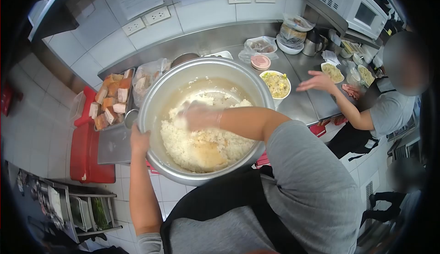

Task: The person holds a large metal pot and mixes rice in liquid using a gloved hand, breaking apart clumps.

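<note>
A large metal pot [220,73] holds a bed of cooked white rice [181,144], with a light brown patch [211,154] near its front. My left hand [140,139] grips the pot's left rim, fingers closed round the edge. Inside the pot, my right hand [199,115] reaches into the rice; it seems to wear a clear plastic glove. Motion smears its fingers, so I cannot see whether it grasps anything. Beside my left hand is a small metal cup [131,117], partly hidden by the pot.
A tray of browned meat chunks [110,100] is left of the pot, above a red bin [87,158]. A bowl of yellow-topped rice [276,85] stands to the right. A co-worker's hand [318,81] extends near it. A microwave [350,6] sits at back right.
</note>
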`<action>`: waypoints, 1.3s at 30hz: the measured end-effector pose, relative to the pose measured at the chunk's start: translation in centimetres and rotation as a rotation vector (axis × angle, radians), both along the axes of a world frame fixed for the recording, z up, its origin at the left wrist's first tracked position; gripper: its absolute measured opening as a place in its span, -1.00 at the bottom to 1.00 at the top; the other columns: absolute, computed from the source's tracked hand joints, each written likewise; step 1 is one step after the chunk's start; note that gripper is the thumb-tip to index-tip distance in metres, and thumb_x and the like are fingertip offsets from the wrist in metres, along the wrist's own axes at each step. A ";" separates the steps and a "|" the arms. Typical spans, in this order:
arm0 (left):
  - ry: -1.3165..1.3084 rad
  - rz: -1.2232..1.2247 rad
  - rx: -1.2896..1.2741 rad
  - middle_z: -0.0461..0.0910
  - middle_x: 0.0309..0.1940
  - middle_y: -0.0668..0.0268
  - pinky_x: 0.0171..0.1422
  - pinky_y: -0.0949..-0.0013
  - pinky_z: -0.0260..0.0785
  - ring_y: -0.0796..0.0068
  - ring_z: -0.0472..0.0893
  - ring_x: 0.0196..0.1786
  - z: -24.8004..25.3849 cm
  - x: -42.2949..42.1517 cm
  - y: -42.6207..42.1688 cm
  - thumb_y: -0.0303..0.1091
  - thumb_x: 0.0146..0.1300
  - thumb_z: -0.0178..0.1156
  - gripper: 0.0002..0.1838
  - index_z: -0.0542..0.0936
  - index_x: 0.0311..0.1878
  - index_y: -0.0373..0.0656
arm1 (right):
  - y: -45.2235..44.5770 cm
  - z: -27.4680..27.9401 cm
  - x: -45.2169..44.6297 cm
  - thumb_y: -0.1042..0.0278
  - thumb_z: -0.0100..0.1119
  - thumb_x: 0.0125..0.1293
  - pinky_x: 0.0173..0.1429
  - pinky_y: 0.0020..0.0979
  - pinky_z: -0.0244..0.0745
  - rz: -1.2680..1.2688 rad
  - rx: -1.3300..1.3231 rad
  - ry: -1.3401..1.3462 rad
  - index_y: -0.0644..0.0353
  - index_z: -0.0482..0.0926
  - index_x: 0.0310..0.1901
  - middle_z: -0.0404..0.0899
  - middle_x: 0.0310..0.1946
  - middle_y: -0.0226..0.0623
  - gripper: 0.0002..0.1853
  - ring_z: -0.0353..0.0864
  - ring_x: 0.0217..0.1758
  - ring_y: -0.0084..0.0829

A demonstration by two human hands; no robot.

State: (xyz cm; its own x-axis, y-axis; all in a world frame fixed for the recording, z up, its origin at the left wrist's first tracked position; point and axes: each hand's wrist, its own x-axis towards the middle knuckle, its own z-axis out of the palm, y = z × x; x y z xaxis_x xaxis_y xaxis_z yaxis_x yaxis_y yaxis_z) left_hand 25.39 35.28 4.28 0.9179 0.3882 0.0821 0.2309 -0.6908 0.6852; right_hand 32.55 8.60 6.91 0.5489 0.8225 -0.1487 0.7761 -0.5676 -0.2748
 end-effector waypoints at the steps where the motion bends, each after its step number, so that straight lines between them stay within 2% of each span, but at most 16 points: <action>1: 0.003 0.003 -0.017 0.50 0.12 -0.14 0.25 0.20 0.32 -0.01 0.53 0.17 0.7 -0.5 -0.5 -0.37 0.04 0.24 -0.29 0.28 0.30 -0.35 | -0.3 -1.6 2.0 0.12 0.27 0.09 0.19 -0.16 0.46 -0.160 0.048 0.025 -0.07 0.43 0.27 0.38 0.21 -0.02 -0.37 0.47 0.18 -0.05; 3: 0.007 0.020 -0.017 0.52 0.09 -0.13 0.24 0.20 0.33 -0.01 0.54 0.15 1.2 -0.6 -1.1 -0.37 0.04 0.24 -0.30 0.29 0.29 -0.33 | -2.5 -3.1 5.5 0.20 0.26 0.11 0.20 -0.16 0.45 -0.423 0.118 0.042 0.01 0.45 0.25 0.42 0.19 -0.01 -0.40 0.51 0.15 -0.07; 5: 0.013 0.051 0.005 0.54 0.06 -0.12 0.22 0.20 0.33 -0.01 0.55 0.13 1.1 -0.3 -1.2 -0.36 0.03 0.24 -0.31 0.31 0.28 -0.31 | -4.4 -2.7 7.9 0.21 0.26 0.11 0.19 -0.16 0.46 -0.493 0.102 0.031 0.03 0.45 0.24 0.45 0.15 -0.01 -0.40 0.53 0.12 -0.08; 13: -0.024 0.035 -0.008 0.56 0.04 -0.09 0.21 0.22 0.35 0.02 0.57 0.11 0.6 0.2 -1.2 -0.38 0.02 0.24 -0.33 0.33 0.26 -0.29 | -3.8 1.2 11.9 0.24 0.27 0.11 0.14 -0.18 0.46 -0.354 0.069 0.022 0.10 0.45 0.22 0.58 0.01 0.00 -0.42 0.60 0.02 -0.13; 16: -0.030 0.034 -0.034 0.56 0.04 -0.09 0.21 0.23 0.35 0.03 0.58 0.10 -0.1 0.4 -0.5 -0.38 0.02 0.25 -0.34 0.33 0.25 -0.28 | -3.7 3.9 8.6 0.25 0.22 0.16 0.15 -0.18 0.43 -0.323 0.217 -0.074 0.17 0.50 0.14 0.61 -0.03 -0.08 -0.52 0.58 0.07 -0.11; 19: -0.042 0.035 -0.059 0.56 0.05 -0.09 0.21 0.23 0.35 0.04 0.58 0.10 -0.6 0.6 -0.1 -0.37 0.02 0.25 -0.33 0.33 0.26 -0.28 | -3.9 6.1 6.7 0.26 0.20 0.19 0.14 -0.16 0.43 -0.438 0.372 -0.008 0.09 0.53 0.12 0.61 -0.02 -0.12 -0.57 0.58 0.08 -0.12; 21: -0.034 0.034 -0.052 0.56 0.05 -0.09 0.21 0.23 0.35 0.05 0.58 0.10 0.0 0.2 -0.5 -0.36 0.03 0.25 -0.33 0.33 0.26 -0.28 | -4.2 6.7 6.1 0.35 0.18 0.16 0.15 -0.14 0.42 -0.379 0.347 0.053 0.05 0.52 0.14 0.61 -0.03 -0.10 -0.55 0.59 0.06 -0.12; 22: -0.027 0.030 -0.038 0.56 0.04 -0.09 0.21 0.23 0.35 0.05 0.58 0.10 0.4 -0.1 -0.8 -0.36 0.03 0.24 -0.33 0.33 0.26 -0.29 | -4.2 6.7 6.2 0.39 0.17 0.15 0.15 -0.13 0.42 -0.348 0.337 0.083 0.03 0.52 0.15 0.61 -0.04 -0.08 -0.54 0.59 0.05 -0.11; 25: -0.031 0.025 -0.005 0.56 0.04 -0.09 0.21 0.21 0.35 0.02 0.58 0.10 0.5 0.1 -0.9 -0.34 0.03 0.24 -0.32 0.32 0.27 -0.29 | -3.9 -0.2 11.3 0.58 0.05 0.14 0.06 -0.17 0.50 -0.142 0.572 -0.035 0.02 0.51 0.15 0.63 -0.09 -0.10 -0.50 0.63 -0.04 -0.19; 27: -0.005 0.035 0.049 0.55 0.05 -0.10 0.22 0.20 0.35 -0.01 0.56 0.11 0.7 0.2 -1.2 -0.32 0.03 0.24 -0.32 0.33 0.27 -0.29 | -4.9 3.8 9.5 0.47 0.23 0.10 0.09 -0.18 0.48 -0.264 0.444 0.009 0.00 0.53 0.12 0.62 -0.09 -0.10 -0.52 0.63 -0.04 -0.15; 29: 0.060 0.069 0.137 0.55 0.06 -0.10 0.23 0.17 0.34 -0.04 0.55 0.13 1.7 0.0 -2.0 -0.30 0.01 0.24 -0.31 0.33 0.26 -0.28 | -5.7 5.3 9.3 0.44 0.31 0.07 0.10 -0.18 0.47 -0.281 0.458 -0.017 -0.02 0.53 0.10 0.62 -0.09 -0.11 -0.52 0.63 -0.06 -0.14; 30: 0.069 0.073 0.162 0.54 0.08 -0.10 0.24 0.16 0.34 -0.05 0.54 0.14 1.8 0.1 -2.2 -0.29 0.00 0.25 -0.30 0.33 0.27 -0.27 | -5.6 5.1 9.8 0.46 0.30 0.07 0.09 -0.18 0.48 -0.235 0.534 -0.060 -0.02 0.52 0.10 0.63 -0.10 -0.13 -0.51 0.63 -0.07 -0.16; 32: 0.053 0.072 0.198 0.52 0.10 -0.10 0.26 0.14 0.33 -0.06 0.52 0.16 1.1 0.7 -1.7 -0.27 -0.01 0.25 -0.28 0.33 0.28 -0.24 | -5.6 8.5 6.6 0.54 0.25 0.10 -0.02 -0.22 0.55 -0.422 0.539 0.172 -0.05 0.44 0.20 0.61 -0.11 -0.12 -0.43 0.62 -0.14 -0.26; 35: 0.034 0.080 0.209 0.52 0.11 -0.10 0.27 0.14 0.33 -0.06 0.52 0.16 1.1 1.4 -2.0 -0.25 -0.01 0.25 -0.26 0.31 0.31 -0.19 | -5.8 9.0 5.4 0.49 0.41 -0.02 0.16 -0.17 0.48 -0.346 0.390 0.263 -0.04 0.38 0.25 0.59 -0.06 -0.07 -0.27 0.57 0.03 -0.20; 38: 0.063 0.064 0.172 0.53 0.09 -0.11 0.27 0.14 0.33 -0.06 0.52 0.17 2.1 1.3 -2.7 -0.24 0.00 0.24 -0.25 0.31 0.33 -0.17 | -4.8 5.1 5.4 0.47 0.44 -0.07 0.32 -0.16 0.36 -0.125 0.241 0.007 0.03 0.41 0.24 0.54 0.04 -0.08 -0.27 0.47 0.20 -0.15; 39: 0.069 0.069 0.163 0.53 0.09 -0.11 0.27 0.14 0.33 -0.06 0.52 0.17 2.0 1.1 -2.8 -0.24 0.01 0.23 -0.25 0.30 0.33 -0.17 | -3.9 6.3 2.1 0.42 0.39 -0.01 0.36 -0.18 0.33 -0.092 0.120 -0.065 0.05 0.47 0.19 0.49 0.13 -0.12 -0.37 0.38 0.29 -0.13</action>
State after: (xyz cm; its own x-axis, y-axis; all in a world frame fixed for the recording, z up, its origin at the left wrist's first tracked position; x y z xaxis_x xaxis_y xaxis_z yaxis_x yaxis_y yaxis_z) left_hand 26.49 32.49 6.23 0.8951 0.4372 0.0871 0.3240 -0.7722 0.5466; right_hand 34.65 4.71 13.19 0.6281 0.7780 -0.0145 0.7405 -0.6034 -0.2958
